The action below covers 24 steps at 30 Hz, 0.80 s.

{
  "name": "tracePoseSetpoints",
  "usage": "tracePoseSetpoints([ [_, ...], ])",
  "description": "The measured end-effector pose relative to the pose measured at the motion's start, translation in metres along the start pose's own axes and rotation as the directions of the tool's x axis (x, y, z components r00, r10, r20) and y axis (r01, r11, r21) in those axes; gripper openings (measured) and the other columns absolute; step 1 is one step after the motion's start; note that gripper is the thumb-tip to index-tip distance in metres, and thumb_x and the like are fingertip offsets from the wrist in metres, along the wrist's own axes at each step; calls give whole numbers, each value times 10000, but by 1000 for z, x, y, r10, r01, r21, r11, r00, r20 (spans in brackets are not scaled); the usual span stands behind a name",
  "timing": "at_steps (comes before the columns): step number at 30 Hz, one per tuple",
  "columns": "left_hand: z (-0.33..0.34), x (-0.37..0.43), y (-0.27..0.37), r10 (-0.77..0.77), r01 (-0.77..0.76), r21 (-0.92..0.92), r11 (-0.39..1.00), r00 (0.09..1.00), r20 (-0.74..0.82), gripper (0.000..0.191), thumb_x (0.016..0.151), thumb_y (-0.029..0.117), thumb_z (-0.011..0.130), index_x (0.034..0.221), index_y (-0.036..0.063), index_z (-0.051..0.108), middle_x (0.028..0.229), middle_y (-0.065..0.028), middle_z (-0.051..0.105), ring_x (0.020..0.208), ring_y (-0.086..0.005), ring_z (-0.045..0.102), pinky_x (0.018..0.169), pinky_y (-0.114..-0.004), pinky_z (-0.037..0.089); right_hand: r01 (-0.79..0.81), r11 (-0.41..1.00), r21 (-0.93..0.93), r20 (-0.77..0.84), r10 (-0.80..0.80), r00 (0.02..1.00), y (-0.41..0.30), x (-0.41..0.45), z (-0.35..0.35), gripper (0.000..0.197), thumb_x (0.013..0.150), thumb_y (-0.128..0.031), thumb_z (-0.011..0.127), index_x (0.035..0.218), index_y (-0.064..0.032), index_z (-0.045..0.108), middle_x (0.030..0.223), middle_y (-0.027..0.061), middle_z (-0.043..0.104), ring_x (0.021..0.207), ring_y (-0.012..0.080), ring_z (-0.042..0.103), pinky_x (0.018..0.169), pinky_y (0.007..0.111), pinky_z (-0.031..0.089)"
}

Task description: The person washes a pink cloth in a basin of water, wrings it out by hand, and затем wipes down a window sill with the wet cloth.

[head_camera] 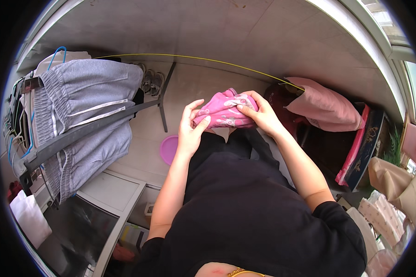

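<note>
A bunched or folded pink printed cloth (225, 110) is held in front of my body, above my lap. My left hand (191, 126) grips its left edge, with the thumb on top and the index finger raised off it. On the right side, my right hand (260, 110) pinches the cloth between thumb and fingers. The print shows white and grey figures. How the cloth is folded underneath cannot be seen.
Grey sweatpants (93, 93) hang at the left by a dark metal rack bar (90, 128). A purple round object (169, 150) and shoes (152, 83) are on the floor. A pink towel (326, 104) hangs at the right, near a yellow cord (208, 59).
</note>
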<state>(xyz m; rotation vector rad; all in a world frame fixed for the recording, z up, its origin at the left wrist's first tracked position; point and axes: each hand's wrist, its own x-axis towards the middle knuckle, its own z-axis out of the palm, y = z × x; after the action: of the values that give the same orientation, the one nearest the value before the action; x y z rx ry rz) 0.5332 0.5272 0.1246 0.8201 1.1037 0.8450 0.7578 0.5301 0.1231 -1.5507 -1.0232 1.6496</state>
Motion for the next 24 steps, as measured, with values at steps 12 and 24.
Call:
tracePoseSetpoints([
  [12,-58,7,-3,-172,175,-13,984,976,135,253,911,129,583,1138,47,507,1056,-24,560,965,-91,543,855,-249,445,-3,999,-39,-154,-3,988,22,-24,54,475,864,-264,672,1239,-75,451,1014,69,560,961,146,532,856,279,433],
  [24,-27,5,7,-161,207,-213,955,963,214,363,874,74,606,1209,44,467,1136,-48,544,1060,-132,538,928,-275,439,-34,981,193,-94,53,994,53,-26,46,375,859,-99,612,1204,-66,472,1121,38,536,1034,109,516,914,263,410],
])
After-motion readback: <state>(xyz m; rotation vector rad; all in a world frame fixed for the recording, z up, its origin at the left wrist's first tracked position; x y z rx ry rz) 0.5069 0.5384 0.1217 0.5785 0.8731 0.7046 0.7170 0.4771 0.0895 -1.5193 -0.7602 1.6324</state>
